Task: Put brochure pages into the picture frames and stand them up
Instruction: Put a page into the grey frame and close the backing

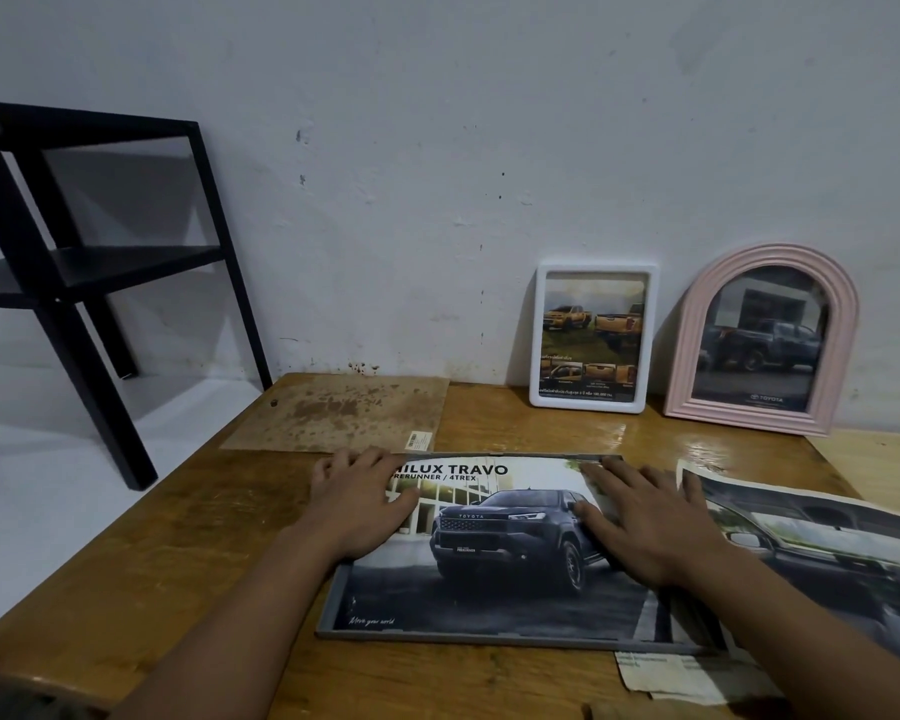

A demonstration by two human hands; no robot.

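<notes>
A grey picture frame (437, 635) lies flat on the wooden table (167, 553). In it rests a brochure page (500, 553) showing a dark Toyota pickup. My left hand (365, 504) lies flat on the page's upper left corner. My right hand (650, 527) presses flat on its right side, fingers spread. A white frame (592, 336) with a pickup page and a pink arched frame (765, 340) with a grey pickup page stand upright against the wall at the back right.
A brown stained backing board (344, 415) lies on the table behind the grey frame. Loose brochure pages (822, 543) lie to the right, and a paper scrap (666, 675) at the front. A black shelf unit (74, 241) stands on the floor at left.
</notes>
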